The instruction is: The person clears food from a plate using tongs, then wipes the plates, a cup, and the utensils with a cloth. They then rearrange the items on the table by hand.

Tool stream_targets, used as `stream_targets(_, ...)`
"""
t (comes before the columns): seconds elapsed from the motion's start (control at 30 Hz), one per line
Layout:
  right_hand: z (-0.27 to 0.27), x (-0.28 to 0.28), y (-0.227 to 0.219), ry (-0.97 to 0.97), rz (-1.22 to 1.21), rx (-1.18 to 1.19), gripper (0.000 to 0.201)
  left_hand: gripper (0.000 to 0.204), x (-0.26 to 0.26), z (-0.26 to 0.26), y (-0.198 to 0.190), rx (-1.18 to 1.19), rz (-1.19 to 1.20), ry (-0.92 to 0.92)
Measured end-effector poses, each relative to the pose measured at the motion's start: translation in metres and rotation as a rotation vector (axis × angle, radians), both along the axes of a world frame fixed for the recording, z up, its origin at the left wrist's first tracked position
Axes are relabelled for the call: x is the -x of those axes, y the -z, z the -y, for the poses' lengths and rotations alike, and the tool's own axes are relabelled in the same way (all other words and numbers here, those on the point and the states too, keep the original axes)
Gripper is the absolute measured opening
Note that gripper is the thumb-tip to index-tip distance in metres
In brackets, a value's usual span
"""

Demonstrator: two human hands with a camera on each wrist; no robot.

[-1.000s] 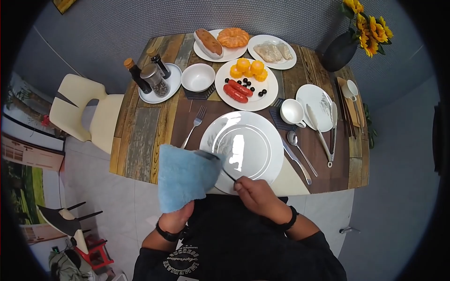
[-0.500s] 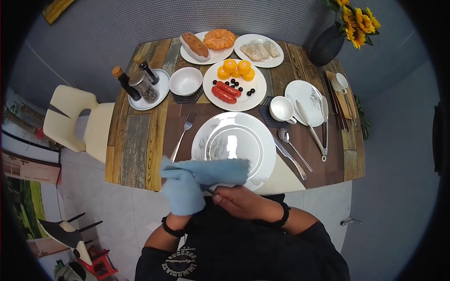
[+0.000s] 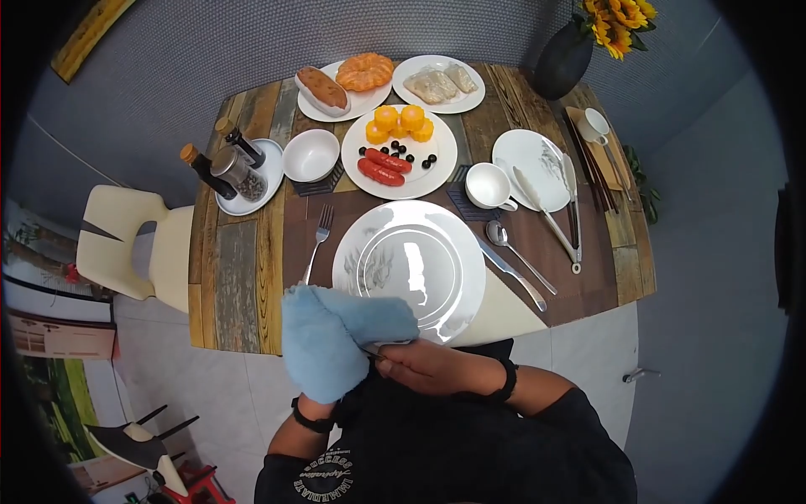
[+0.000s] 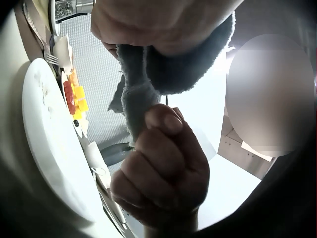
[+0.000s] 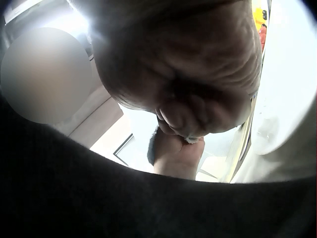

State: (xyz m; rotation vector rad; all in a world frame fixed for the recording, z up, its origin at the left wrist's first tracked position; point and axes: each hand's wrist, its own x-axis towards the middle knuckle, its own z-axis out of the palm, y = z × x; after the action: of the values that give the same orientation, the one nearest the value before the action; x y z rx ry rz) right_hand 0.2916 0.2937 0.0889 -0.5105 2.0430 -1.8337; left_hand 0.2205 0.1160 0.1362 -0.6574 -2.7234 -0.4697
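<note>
A light blue cloth (image 3: 323, 357) covers most of my left hand, whose fingers are hidden in the head view; in the left wrist view the left hand (image 4: 158, 22) grips it. My right hand (image 3: 424, 368) touches or nearly touches the cloth and pinches a thin utensil (image 3: 374, 350), mostly hidden by cloth and fingers. The left wrist view shows the right hand (image 4: 161, 171) with curled fingers, thumb uppermost. Both hands are at the near edge of the large white plate (image 3: 457, 239).
A fork (image 3: 321, 231) lies left of the plate; a knife (image 3: 516, 277) and spoon (image 3: 520, 256) lie right. Beyond are a bowl (image 3: 311, 155), cup (image 3: 487, 186), food plate (image 3: 441, 172), tongs (image 3: 558, 235) and shaker tray (image 3: 273, 172). A dark flower vase (image 3: 564, 63) stands at the back right.
The right hand has moved left, close to the left hand. The cloth, which hung flatter, is now bunched around the left hand and the utensil. The head view has shifted slightly.
</note>
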Motion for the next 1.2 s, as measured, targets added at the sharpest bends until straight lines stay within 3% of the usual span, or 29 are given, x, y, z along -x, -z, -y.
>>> stream_targets(0.07,-0.003,-0.001,-0.003,-0.021,0.056,-0.023,0.03,0.076,-0.001,0.0,-0.002,-0.086,0.18,-0.014)
stream_targets(0.4,-0.008,0.0,0.001,-0.03,0.058,-0.085,0.029,0.095,0.017,0.007,0.008,-0.24,0.099,-0.252)
stream_targets(0.47,-0.008,-0.003,0.003,-0.034,0.053,-0.093,0.029,0.088,0.03,0.019,0.022,-0.252,-0.256,-0.292)
stream_targets(0.5,-0.011,-0.003,0.001,-0.024,0.055,-0.087,0.028,0.088,0.028,0.021,0.023,-0.25,-0.257,-0.3)
stream_targets(0.57,-0.016,-0.003,0.001,-0.027,0.051,-0.087,0.026,0.085,0.023,0.017,0.021,-0.312,-0.108,-0.252)
stream_targets(0.63,-0.017,-0.004,0.007,0.106,0.012,-0.025,0.024,0.083,0.017,0.009,0.018,-0.371,0.041,-0.188)
stream_targets(0.77,-0.013,0.001,0.001,0.117,0.094,-0.03,0.021,0.079,0.008,-0.007,0.015,-0.477,0.352,-0.03)
stream_targets(0.83,-0.001,0.0,0.012,0.203,-0.079,-0.087,0.022,0.077,0.005,-0.006,0.018,-0.504,0.435,0.009)
stream_targets(0.9,0.0,-0.003,0.01,0.191,-0.102,-0.048,0.022,0.059,0.004,-0.002,0.034,-0.147,-0.019,0.269)
stream_targets(0.93,-0.001,-0.005,0.008,0.177,-0.125,-0.006,0.023,0.059,0.006,0.008,0.05,-0.153,-0.016,0.267)
stream_targets(1.0,-0.01,-0.003,0.003,0.101,-0.033,-0.05,0.024,0.044,0.018,0.034,0.079,0.062,-0.003,0.356)
stream_targets(1.03,-0.013,-0.002,0.001,0.025,0.062,-0.091,0.025,0.021,0.024,0.033,0.076,-0.068,-0.136,0.305)
stream_targets(1.07,-0.014,-0.002,0.0,0.027,0.064,-0.09,0.025,0.021,0.023,0.035,0.069,-0.068,-0.134,0.307)
stream_targets(1.13,-0.014,-0.003,-0.002,-0.003,0.083,-0.098,0.027,0.039,0.02,0.044,0.057,-0.076,0.064,0.088)
stream_targets(1.17,-0.015,-0.003,0.0,-0.004,0.083,-0.097,0.027,0.039,0.026,0.058,0.074,-0.075,0.064,0.087)
stream_targets(1.2,-0.017,-0.003,0.002,0.01,0.072,-0.081,0.026,0.05,0.036,0.078,0.104,-0.075,-0.24,0.046)
